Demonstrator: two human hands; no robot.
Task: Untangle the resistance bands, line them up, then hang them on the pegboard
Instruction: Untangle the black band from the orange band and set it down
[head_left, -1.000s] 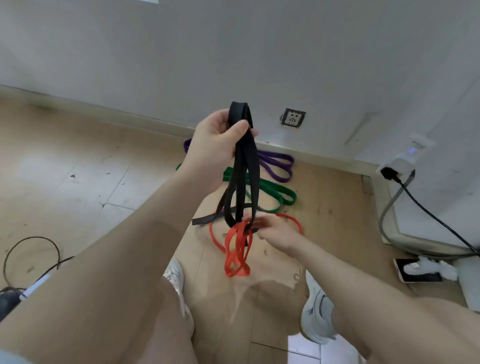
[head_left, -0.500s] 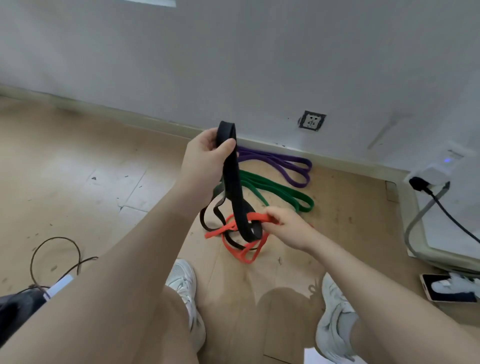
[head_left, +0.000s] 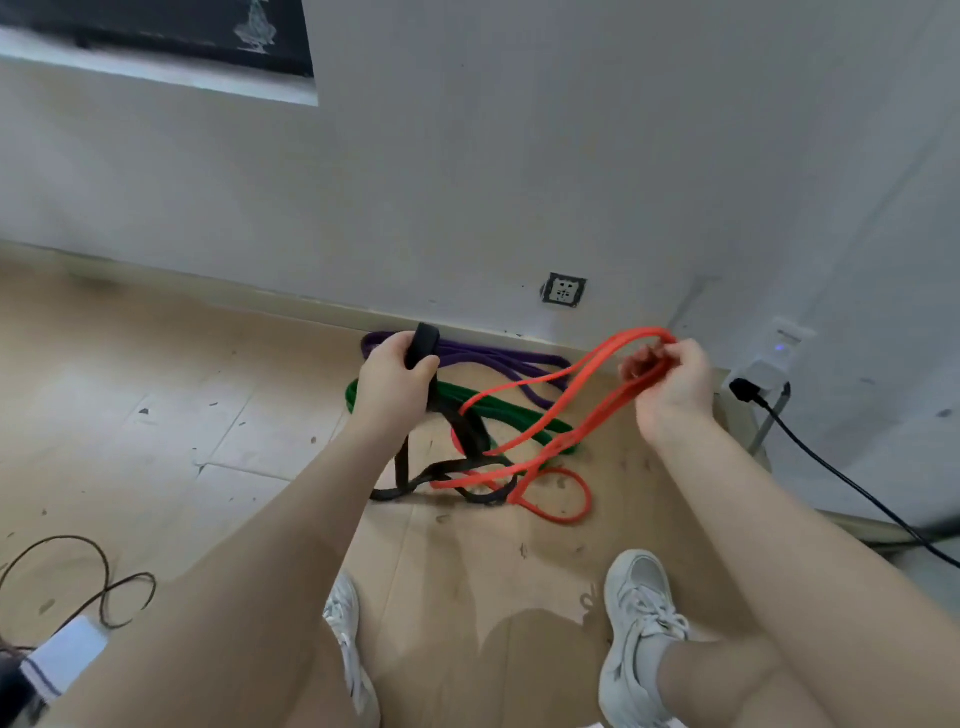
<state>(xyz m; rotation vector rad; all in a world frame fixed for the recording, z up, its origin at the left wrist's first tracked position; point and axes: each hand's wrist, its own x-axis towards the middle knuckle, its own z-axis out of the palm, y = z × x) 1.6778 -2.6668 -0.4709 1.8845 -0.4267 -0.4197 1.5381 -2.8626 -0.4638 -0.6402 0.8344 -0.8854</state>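
Observation:
My left hand (head_left: 392, 387) grips the top loop of a black band (head_left: 470, 434), whose lower part droops in folds to the floor. My right hand (head_left: 670, 382) holds one end of an orange band (head_left: 566, 410) up at the right. The orange band stretches down to the left, still crossing through the black band's loops, and its far end lies in a loop on the floor. A purple band (head_left: 519, 361) and a green band (head_left: 524, 421) lie side by side on the floor behind, near the wall.
A dark board (head_left: 156, 26) hangs on the wall at top left. A wall socket (head_left: 563, 290) sits low on the wall. A plug with a black cable (head_left: 831, 467) runs along the right. A thin wire (head_left: 78, 582) loops on the floor at left. My shoes (head_left: 641, 634) stand below.
My right hand has pulled the orange band up and to the right, away from the black band. My left hand has stayed on the black band. The view has tilted upward.

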